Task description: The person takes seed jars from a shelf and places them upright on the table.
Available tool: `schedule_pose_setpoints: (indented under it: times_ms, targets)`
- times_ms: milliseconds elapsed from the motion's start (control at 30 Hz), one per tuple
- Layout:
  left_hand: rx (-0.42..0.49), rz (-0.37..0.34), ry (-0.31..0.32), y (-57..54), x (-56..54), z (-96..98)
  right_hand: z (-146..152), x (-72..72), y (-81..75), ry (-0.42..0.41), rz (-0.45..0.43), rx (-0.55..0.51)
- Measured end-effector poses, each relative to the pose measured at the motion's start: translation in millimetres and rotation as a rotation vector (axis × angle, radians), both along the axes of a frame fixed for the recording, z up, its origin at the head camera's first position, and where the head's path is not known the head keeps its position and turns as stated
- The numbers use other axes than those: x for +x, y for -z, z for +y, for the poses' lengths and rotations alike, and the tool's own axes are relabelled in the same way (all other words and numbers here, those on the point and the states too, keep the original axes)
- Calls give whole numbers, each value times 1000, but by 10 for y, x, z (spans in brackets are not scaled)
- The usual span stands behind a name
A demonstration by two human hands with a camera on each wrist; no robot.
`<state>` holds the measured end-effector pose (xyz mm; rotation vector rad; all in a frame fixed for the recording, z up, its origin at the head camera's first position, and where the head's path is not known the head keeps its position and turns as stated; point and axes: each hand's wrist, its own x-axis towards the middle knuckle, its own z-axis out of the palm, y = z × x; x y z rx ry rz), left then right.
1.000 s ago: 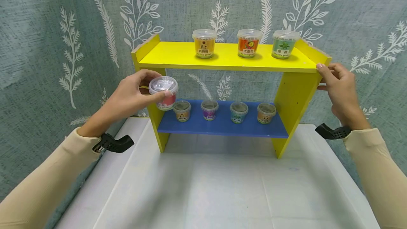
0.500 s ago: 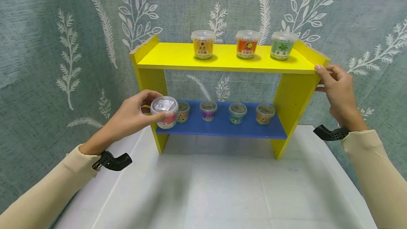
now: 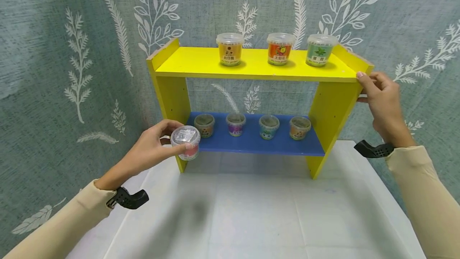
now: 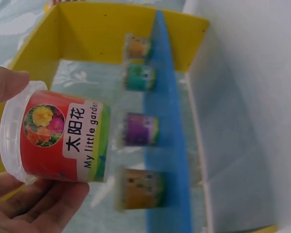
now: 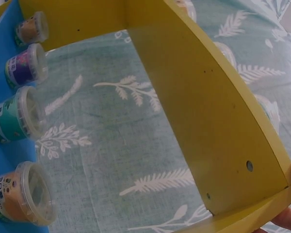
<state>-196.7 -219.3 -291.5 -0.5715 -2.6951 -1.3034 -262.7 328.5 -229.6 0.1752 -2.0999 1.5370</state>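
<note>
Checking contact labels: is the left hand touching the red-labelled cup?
Touching. The head view shows the left hand gripping the red-labelled cup, its thumb laid across the front.

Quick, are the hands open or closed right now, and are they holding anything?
Left hand: closed, holding a red cup.
Right hand: closed, gripping the shelf at its upper right corner.
</note>
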Motion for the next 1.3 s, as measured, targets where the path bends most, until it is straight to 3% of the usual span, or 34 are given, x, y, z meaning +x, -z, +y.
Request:
schedule_pose_setpoints:
  times_ms: [300, 733, 967, 1133, 1300]
  targets:
    - [66, -9, 53, 279, -5, 14, 1, 2, 1, 4, -2, 15]
    - [76, -69, 19, 638, 35, -27, -7, 3, -7, 13, -7, 6]
    - [138, -102, 11, 852, 98, -27, -1, -8, 0, 18, -4, 0]
    - [157, -109, -14, 1014, 151, -21, -12, -10, -7, 32, -8, 19]
    - [160, -96, -6, 1120, 178, -18, -12, 3, 7, 0, -4, -34]
